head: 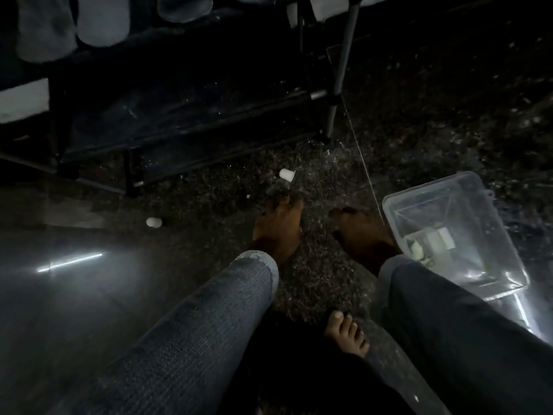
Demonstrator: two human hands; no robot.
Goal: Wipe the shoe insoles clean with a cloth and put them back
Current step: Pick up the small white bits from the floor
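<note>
a dim floor (89,295), part smooth and part speckled, fills most of the view, and it is seen from above as by someone seated and looking down. a dark shoe rack (179,109) with grey metal tubes stands at the top left, set back from the feet so that it can probably be reached from the seat. pale, rounded shapes (74,22) are laid along its upper shelf; they may be the insoles set out in a row, though the light is too poor for this to be said with certainty. two legs in blue jeans (209,324) are stretched forward with the bare feet (278,229) planted on the speckled floor. another bare foot (347,333) is seen between the legs, near the bottom. a clear plastic box (454,235) is kept just beside the right foot, likely so that its small pale contents stay within reach; what these are cannot be told. a small white cap (287,174) and a white blob (154,222) lie loose on the floor, apart from each other. neither hand is in view, so their grip cannot be told, and no cloth is seen; wiping is judged not to be under way.
</note>
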